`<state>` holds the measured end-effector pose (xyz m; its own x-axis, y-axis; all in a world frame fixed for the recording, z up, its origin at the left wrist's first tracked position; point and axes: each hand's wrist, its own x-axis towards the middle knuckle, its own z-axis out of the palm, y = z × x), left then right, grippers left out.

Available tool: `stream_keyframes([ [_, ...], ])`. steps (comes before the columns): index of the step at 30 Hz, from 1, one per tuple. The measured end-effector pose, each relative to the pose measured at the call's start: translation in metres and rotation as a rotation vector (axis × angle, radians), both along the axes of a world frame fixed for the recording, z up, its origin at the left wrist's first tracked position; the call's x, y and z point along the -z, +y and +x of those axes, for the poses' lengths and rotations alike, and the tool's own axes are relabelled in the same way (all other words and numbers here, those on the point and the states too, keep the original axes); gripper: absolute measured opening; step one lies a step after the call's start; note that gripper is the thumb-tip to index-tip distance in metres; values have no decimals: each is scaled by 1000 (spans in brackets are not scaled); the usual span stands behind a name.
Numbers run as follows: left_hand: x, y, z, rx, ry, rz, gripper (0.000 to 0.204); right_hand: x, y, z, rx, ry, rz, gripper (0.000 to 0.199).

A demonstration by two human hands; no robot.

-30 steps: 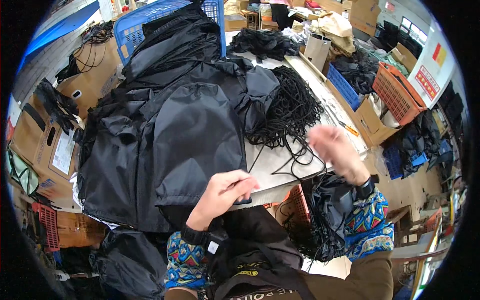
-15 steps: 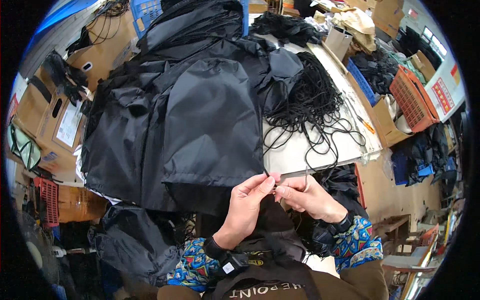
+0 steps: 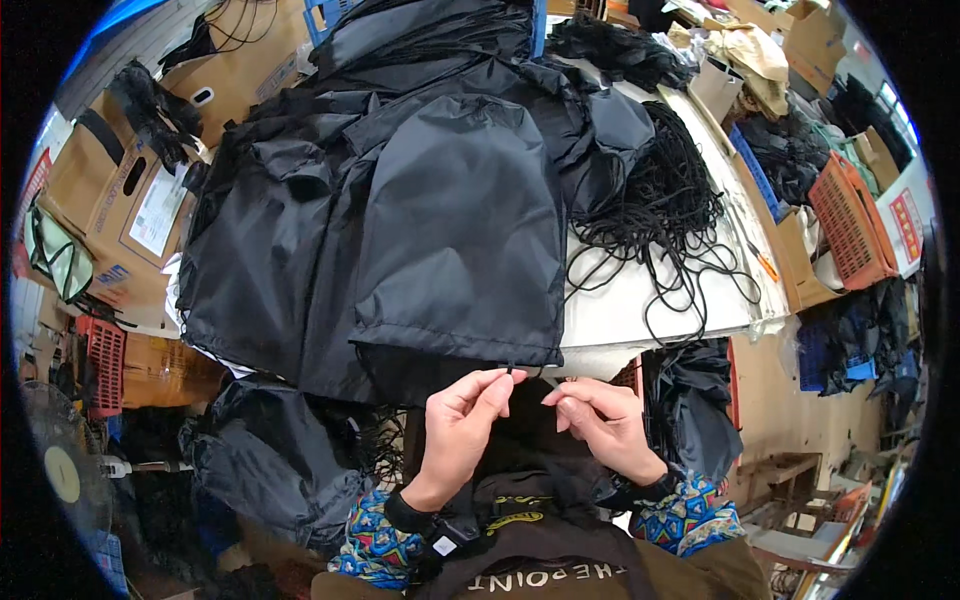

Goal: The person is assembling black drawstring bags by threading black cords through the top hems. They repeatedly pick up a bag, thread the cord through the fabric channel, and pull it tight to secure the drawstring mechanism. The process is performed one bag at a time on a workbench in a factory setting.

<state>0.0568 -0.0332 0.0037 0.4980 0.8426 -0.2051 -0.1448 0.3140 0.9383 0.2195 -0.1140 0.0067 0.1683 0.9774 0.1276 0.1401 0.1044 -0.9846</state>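
Left hand [image 3: 465, 430]: pinching a small dark piece by the bag's hem, perhaps cord.
Right hand [image 3: 605, 425]: fingertips pinched; grip's content unclear.
Smooth black fabric bag [image 3: 460, 240]: eleven o'clock from the hands.
Tangled black cords [image 3: 665, 190]: between two and three o'clock of the bag, on the white surface [image 3: 610, 310].
Risk: loose pinching could drop the piece; hard tugging could drag the bag.

Pretty loud sleeves [image 3: 376, 540], blue with red and yellow diamond shapes. Black wristbands [image 3: 408, 512], the left with a boxy gadget [image 3: 462, 530] and white square [image 3: 444, 545]. Dark apron [image 3: 590, 545] (I think, it's bunched up), pale lettering [image 3: 537, 579], yellow oval [image 3: 515, 521]. Brown clothing [image 3: 690, 580] beside it.
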Motion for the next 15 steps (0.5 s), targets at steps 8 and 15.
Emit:
stream_keyframes([
  [8, -1, -1, 0, -25, 158, 490, 14, -8, -1, 2, -35, -184, -78, 14],
  [15, -1, 2, 2, -31, 269, 677, 10, -10, -3, 10, -184, -31, -271, 18],
])
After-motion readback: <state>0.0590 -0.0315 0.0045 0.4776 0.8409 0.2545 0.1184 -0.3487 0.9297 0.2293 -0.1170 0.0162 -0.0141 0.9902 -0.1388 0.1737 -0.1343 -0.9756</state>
